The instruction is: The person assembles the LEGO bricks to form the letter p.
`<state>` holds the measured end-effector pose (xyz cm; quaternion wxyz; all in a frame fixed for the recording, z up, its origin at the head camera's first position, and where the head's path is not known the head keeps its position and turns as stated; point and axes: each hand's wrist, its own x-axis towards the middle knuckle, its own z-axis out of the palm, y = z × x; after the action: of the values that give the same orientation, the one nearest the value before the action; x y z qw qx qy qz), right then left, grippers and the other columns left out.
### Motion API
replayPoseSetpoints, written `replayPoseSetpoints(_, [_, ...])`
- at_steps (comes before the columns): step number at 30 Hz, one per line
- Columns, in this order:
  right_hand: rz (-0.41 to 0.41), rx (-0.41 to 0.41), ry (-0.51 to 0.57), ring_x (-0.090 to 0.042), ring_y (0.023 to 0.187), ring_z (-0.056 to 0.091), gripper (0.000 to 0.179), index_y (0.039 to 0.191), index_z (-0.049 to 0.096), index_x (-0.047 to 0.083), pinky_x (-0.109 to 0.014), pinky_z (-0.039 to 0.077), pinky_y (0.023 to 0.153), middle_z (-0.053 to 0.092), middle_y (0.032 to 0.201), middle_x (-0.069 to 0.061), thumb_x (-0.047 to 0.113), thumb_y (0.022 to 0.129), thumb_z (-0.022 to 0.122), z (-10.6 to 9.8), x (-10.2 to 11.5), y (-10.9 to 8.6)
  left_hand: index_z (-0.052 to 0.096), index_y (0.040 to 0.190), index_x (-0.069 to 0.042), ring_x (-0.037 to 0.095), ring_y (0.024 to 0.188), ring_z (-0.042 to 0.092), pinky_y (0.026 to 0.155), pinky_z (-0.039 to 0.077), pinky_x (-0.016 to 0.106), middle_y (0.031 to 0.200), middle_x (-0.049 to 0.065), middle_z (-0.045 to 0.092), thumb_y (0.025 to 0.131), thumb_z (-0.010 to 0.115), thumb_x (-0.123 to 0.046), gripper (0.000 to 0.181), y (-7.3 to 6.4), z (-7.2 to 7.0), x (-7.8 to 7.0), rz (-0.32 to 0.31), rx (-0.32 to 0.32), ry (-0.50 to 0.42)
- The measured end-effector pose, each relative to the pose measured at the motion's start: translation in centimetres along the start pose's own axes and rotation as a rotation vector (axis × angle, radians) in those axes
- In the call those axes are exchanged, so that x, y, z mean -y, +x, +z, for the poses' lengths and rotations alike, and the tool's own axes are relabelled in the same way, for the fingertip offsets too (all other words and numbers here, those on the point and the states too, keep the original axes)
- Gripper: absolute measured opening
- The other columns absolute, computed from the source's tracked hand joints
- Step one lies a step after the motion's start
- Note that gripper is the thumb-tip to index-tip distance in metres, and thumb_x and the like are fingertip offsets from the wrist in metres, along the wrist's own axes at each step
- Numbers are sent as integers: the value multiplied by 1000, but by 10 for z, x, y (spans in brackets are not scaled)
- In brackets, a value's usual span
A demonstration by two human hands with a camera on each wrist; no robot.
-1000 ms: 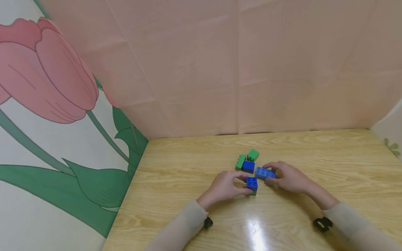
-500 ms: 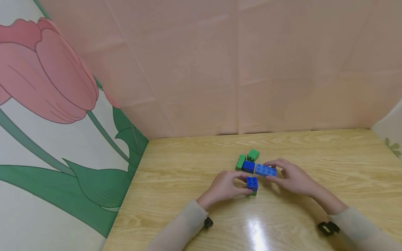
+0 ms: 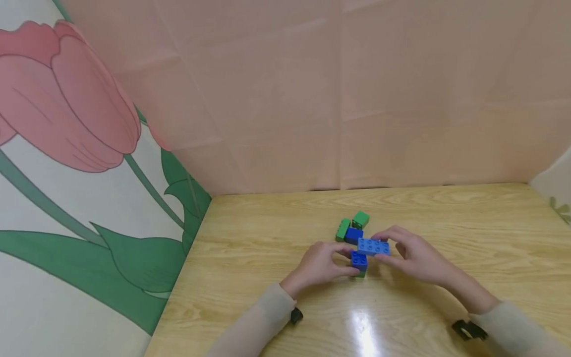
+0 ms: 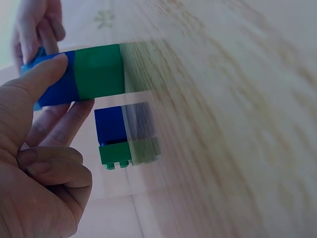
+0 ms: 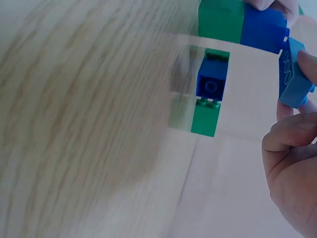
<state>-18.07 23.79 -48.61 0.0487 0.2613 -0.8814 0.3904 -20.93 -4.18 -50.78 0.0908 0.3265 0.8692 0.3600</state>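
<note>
Thumb and fingers of my left hand (image 3: 318, 265) pinch a small stack: a dark blue square brick (image 3: 359, 261) on top of a green brick (image 4: 100, 72), which stands on the table. In my right hand (image 3: 417, 255), a longer light blue brick (image 3: 373, 247) is held by its right end, studs up. Its left end overlaps the far edge of the stack's top in the head view. From the right wrist view, the light blue brick looks tilted against the dark blue brick's studs; whether the two are joined I cannot tell.
Just behind the stack lie a loose dark blue brick (image 3: 354, 235), a green brick (image 3: 342, 230) and another green brick (image 3: 360, 219). They sit close together on the wooden table (image 3: 267, 223). A pink cloth wall (image 3: 276, 99) rises at the table's back edge.
My right hand has lifted the light blue brick off the table and brought it left, up to the stack's top. The left hand stays on the stack.
</note>
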Motion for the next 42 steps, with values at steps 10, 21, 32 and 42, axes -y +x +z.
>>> replayPoseSetpoints(10, [-44, 0, 7, -5, 59, 38, 38, 128, 70, 22, -24, 39, 48, 59, 100, 12, 22, 92, 82, 4, 7, 0, 73, 128, -30, 0, 106, 65, 93, 50, 24, 109, -24, 70, 88, 81, -50, 46, 1, 0, 1, 2, -3, 20])
replayPoseSetpoints(21, [-111, -7, -9, -4, 61, 37, 40, 125, 75, 22, -22, 36, 49, 56, 96, 14, 15, 87, 86, 8, 9, 1, 75, 121, -30, 1, 106, 66, 89, 49, 21, 109, -24, 71, 87, 83, -50, 40, 2, -2, -2, -7, 4, 44])
replayPoseSetpoints(32, [-175, -4, -63, -2, 64, 35, 42, 122, 78, 17, -19, 35, 52, 50, 90, 13, 11, 82, 89, 5, 12, 4, 75, 122, -30, 1, 105, 67, 87, 49, 19, 109, -25, 71, 87, 81, -51, 41, 4, -1, -1, -2, 3, 53])
replayPoseSetpoints(42, [-222, 1, -97, 1, 64, 35, 45, 122, 78, 16, -18, 36, 50, 50, 92, 14, 9, 79, 91, 5, 10, 6, 75, 122, -30, 1, 105, 66, 88, 49, 21, 108, -24, 70, 87, 82, -50, 41, 4, -2, -2, -24, 10, 38])
